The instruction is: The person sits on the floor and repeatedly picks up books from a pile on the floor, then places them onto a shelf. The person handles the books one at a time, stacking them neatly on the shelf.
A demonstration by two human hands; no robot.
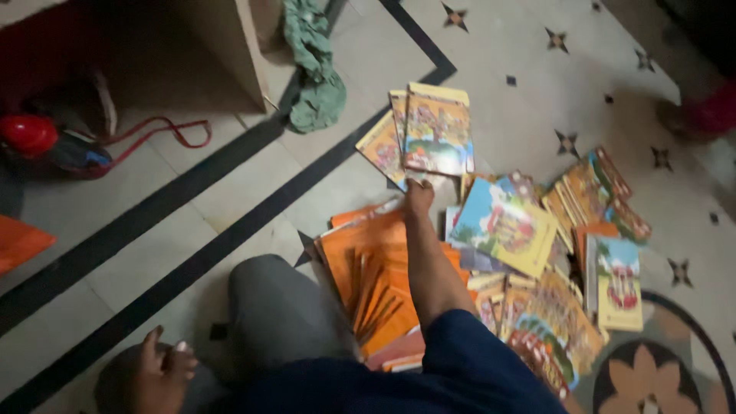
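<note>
My right hand (pixel 418 196) reaches forward from a blue sleeve and grips the lower edge of a yellow picture book (pixel 438 132), which lies on top of two similar books on the tiled floor. Under my forearm is a fanned pile of orange books (pixel 366 270). My left hand (pixel 162 362) rests on my grey-trousered knee (pixel 268 314) at the lower left, fingers loosely apart and holding nothing.
More picture books (pixel 507 224) are scattered to the right, with another stack (pixel 590 193) further right. A green cloth (pixel 313 70) lies beside a wooden furniture leg (pixel 239 47). At the left are a red round object (pixel 27 135) with a red strap and an orange sheet (pixel 18 242). Something red (pixel 709 113) is at the right edge.
</note>
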